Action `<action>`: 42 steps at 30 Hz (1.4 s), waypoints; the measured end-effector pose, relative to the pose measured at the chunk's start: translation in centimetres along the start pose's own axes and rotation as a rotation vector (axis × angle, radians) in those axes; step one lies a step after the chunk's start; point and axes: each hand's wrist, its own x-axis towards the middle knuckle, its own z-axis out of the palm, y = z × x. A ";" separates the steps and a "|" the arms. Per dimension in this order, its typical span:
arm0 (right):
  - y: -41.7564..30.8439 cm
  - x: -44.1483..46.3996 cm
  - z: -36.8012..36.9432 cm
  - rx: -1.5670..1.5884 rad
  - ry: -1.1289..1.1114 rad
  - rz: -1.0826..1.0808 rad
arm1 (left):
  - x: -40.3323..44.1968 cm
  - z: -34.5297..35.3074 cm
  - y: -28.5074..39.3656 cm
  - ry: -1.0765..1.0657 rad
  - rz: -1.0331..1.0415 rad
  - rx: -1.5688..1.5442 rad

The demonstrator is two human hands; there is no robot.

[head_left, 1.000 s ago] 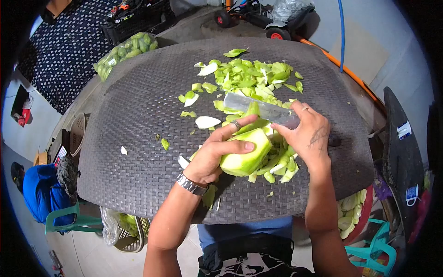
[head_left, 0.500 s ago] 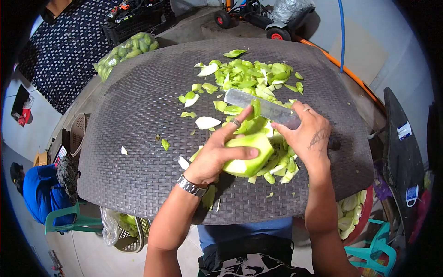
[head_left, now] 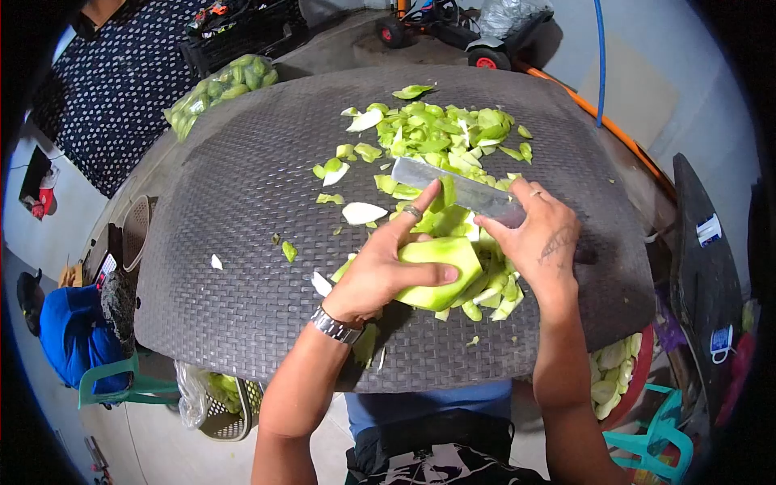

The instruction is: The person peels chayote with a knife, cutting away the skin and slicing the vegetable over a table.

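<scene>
My left hand (head_left: 384, 263) is wrapped round a pale green peeled fruit (head_left: 440, 271), thumb on its near side and index finger stretched toward the blade. A wide cleaver-like knife (head_left: 461, 192) is in my right hand (head_left: 546, 234), which pinches the blade near its handle; the dark handle (head_left: 586, 249) shows partly beyond the hand. A slice of green peel rests against the blade by my left fingertip. Beneath the fruit and knife lie loose peelings, and a larger heap of green peelings (head_left: 440, 129) spreads beyond them on the dark woven-pattern table (head_left: 218, 234).
Beyond the table's far left edge lies a plastic bag of green fruit (head_left: 222, 89). A red tub (head_left: 638, 368) with pale pieces stands below the right edge, near a teal stool (head_left: 659, 428). A basket (head_left: 230, 420) is below the left front edge.
The fruit has shifted slightly right and turned in my left hand, whose index finger has moved up and back along the blade. My right hand and the knife have barely moved.
</scene>
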 end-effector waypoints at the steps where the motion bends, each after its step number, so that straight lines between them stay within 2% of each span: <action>1: 0.1 0.0 0.1 -0.006 0.004 -0.006 | 0.0 -0.2 -0.4 -0.022 -0.040 -0.007; 5: 0.0 0.0 -0.4 -0.028 -0.030 0.003 | -0.1 0.4 -0.5 -0.067 -0.116 0.028; 8: 0.1 0.0 0.0 0.010 0.053 0.032 | 0.3 -0.1 -0.8 -0.183 -0.168 0.076; 9: 0.1 0.0 -0.1 -0.005 0.026 0.047 | 0.2 -0.3 -0.6 -0.212 -0.123 0.115; 12: 0.3 0.1 -0.4 -0.033 -0.032 0.101 | 0.2 -0.7 -0.6 -0.149 -0.110 -0.148; 14: 0.4 0.2 -0.2 -0.028 -0.043 0.147 | 0.3 -0.8 -1.2 0.008 -0.131 -0.354; 17: 0.1 0.5 -0.3 0.111 -0.060 0.157 | 1.0 -1.1 -2.2 0.123 -0.129 -0.630; 20: -1.4 0.3 -0.6 0.387 -0.163 0.112 | 1.0 -0.8 -1.7 0.216 -0.066 -0.656; 21: -1.8 0.1 -0.7 0.511 -0.223 0.071 | 1.0 -1.0 -1.9 0.174 -0.044 -0.681; 24: -3.1 -1.0 1.0 0.513 -0.028 -0.288 | 0.7 0.0 -2.1 0.369 -0.002 -0.670; 25: -4.0 -1.2 0.5 0.467 -0.047 -0.343 | 1.1 -0.7 -2.5 0.275 -0.021 -0.556; 28: -5.3 -1.8 0.1 0.427 -0.118 -0.319 | 1.5 -1.2 -3.6 0.320 0.043 -0.513; 29: -4.8 -1.6 1.5 0.385 0.050 -0.437 | 1.5 -1.1 -3.6 0.345 0.041 -0.524; 32: -4.9 -1.9 0.9 0.296 -0.107 -0.372 | 1.6 -1.2 -4.0 0.382 0.161 -0.392; 35: -4.9 -1.7 0.3 0.251 -0.197 -0.350 | 1.6 -0.9 -4.2 0.446 0.159 -0.405; 39: -4.3 -1.7 1.8 0.371 -0.065 -0.423 | 1.2 -0.2 -3.3 0.498 0.205 -0.356; 42: -4.5 -1.8 1.5 0.413 -0.106 -0.399 | 0.8 0.3 -2.9 0.514 0.248 -0.355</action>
